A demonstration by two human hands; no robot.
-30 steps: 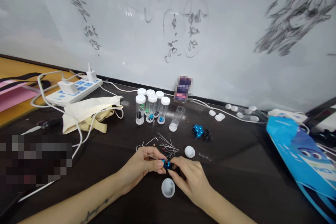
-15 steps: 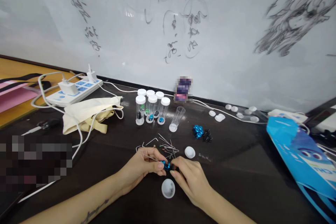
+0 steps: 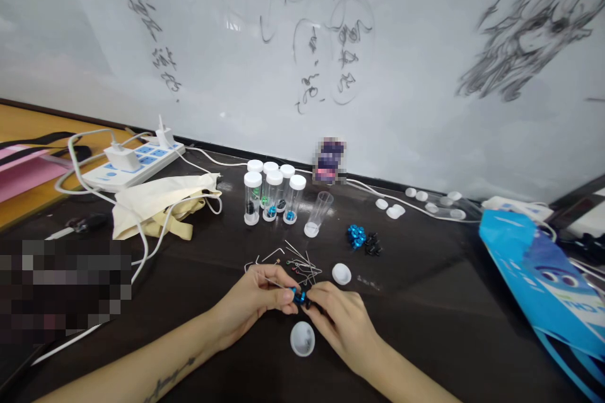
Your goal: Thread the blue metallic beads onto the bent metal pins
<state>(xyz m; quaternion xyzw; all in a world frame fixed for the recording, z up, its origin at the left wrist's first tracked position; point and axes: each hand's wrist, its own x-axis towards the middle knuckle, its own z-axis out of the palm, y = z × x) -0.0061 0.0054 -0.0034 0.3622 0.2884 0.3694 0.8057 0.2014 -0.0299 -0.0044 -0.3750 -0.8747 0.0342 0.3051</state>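
Just beyond a round white cup (image 3: 295, 341) with dark bits (image 3: 307, 341) inside, gripping a small blue-and-black part (image 3: 299, 297) in both hands (image 3: 265, 293), facing clear white-capped tubes (image 3: 295, 198) of coloured pieces (image 3: 271, 211).

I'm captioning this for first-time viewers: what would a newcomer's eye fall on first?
Probably the large black marker drawing, at the upper right of the glossy white board. Next, low in the middle, the left hand and right hand meet at a small blue-and-black part. Beyond them, clear, white-capped tubes stand clustered on the dark table.
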